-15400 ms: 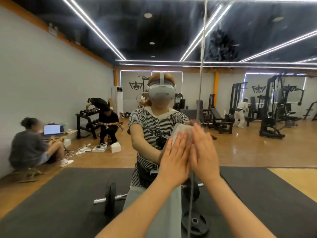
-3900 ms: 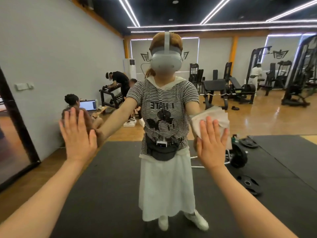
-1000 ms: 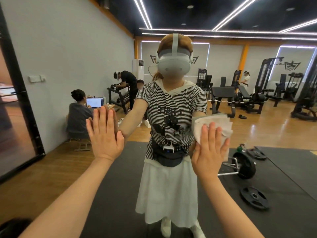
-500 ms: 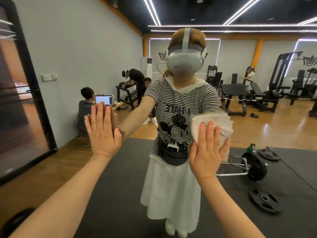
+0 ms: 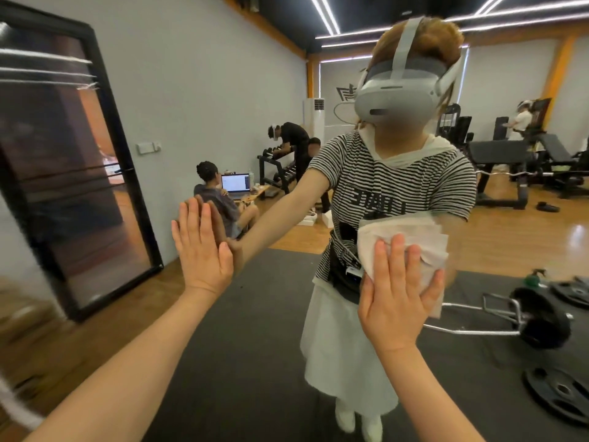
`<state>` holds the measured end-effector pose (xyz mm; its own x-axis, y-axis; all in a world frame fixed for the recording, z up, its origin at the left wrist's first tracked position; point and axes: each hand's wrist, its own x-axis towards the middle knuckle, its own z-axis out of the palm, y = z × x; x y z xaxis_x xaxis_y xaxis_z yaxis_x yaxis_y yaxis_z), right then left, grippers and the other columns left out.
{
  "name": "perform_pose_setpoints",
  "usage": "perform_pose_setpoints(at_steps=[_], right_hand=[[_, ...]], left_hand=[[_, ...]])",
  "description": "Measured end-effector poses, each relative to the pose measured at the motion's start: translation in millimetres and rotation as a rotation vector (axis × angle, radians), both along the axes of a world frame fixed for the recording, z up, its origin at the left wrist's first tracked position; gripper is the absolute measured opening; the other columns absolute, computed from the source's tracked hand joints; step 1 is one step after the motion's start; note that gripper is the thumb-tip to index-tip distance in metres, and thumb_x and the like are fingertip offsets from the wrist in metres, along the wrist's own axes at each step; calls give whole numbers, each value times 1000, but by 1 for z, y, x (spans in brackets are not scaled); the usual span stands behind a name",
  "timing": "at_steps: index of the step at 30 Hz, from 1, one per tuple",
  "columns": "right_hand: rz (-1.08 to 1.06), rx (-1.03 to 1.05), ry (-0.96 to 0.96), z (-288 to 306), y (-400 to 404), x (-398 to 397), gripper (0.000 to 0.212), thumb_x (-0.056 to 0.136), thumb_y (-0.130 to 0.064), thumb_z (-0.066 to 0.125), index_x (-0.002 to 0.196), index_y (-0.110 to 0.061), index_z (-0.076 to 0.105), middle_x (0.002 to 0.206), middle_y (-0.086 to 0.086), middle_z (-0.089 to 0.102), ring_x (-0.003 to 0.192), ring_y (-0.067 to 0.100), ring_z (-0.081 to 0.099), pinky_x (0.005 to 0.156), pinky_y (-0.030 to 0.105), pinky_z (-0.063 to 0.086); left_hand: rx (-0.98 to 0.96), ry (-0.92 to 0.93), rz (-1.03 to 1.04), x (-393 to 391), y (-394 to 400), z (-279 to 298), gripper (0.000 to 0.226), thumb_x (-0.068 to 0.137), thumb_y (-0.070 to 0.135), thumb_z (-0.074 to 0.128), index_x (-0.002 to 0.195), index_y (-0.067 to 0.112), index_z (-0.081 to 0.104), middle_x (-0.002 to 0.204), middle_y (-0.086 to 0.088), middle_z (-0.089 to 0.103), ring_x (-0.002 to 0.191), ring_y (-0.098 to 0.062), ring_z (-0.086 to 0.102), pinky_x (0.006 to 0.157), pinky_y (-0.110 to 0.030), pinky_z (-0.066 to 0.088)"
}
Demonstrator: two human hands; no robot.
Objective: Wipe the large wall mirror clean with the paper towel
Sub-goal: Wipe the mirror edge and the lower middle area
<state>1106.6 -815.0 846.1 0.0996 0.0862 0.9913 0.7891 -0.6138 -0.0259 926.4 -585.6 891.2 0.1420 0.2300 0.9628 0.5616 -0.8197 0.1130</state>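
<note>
While the left hand (image 5: 200, 247) braced flat, fingers straight, on the large reflective wall mirror (image 5: 318, 314), the right hand (image 5: 398, 301) pressed a crumpled white paper towel (image 5: 411, 237) against it mid-wipe; a sweep across unwiped glass seemed next.

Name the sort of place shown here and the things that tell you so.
Most likely a gym: reflected in the wall mirror are a barbell, loose weight plates and a dumbbell rack.

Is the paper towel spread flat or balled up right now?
Spread flat, loosely layered. The paper towel lies against the wall mirror under the straight fingers of the right hand.
</note>
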Motion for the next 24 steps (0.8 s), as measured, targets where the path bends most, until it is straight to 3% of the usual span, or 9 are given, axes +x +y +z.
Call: perform_pose_setpoints(at_steps=[12, 17, 19, 21, 24], right_hand=[[-25, -11, -8, -5, -3, -2, 64, 97, -27, 34, 156, -21, 9, 163, -4, -1, 150, 16, 1, 119, 46, -3], [-42, 20, 6, 0, -2, -8, 53, 103, -32, 23, 154, -19, 19, 163, -5, 0, 150, 15, 2, 119, 45, -3], [-31, 75, 92, 4, 4, -18, 52, 102, -32, 28, 149, -11, 27, 163, 3, 8, 150, 16, 1, 118, 44, -3], [-38, 146, 216, 10, 20, -37, 61, 93, -31, 36, 147, -4, 26, 156, 20, 21, 147, 27, 6, 116, 47, -2], [-57, 194, 363, 23, 50, -66, 72, 88, -33, 37, 148, 3, 20, 153, 31, 20, 142, 37, 10, 112, 62, 2]], left_hand=[[-10, 10, -27, 0, 5, -1, 65, 100, 46, 12, 150, 4, 18, 153, -24, 22, 149, -17, -4, 120, -41, -3], [5, 30, -55, -2, 7, 0, 64, 92, 33, 25, 149, 3, 22, 154, -19, 20, 149, -25, 2, 119, -46, -1], [14, 42, -71, -3, 6, 2, 64, 91, 33, 26, 148, 4, 23, 153, -17, 21, 145, -33, 12, 118, -48, 2], [-2, 64, -87, -6, 4, 4, 66, 88, 32, 30, 148, 6, 23, 154, -15, 19, 145, -32, 12, 117, -49, 2], [-10, 83, -123, -14, 1, 9, 67, 86, 31, 36, 148, 9, 24, 154, -12, 20, 147, -28, 10, 118, -48, 0]])
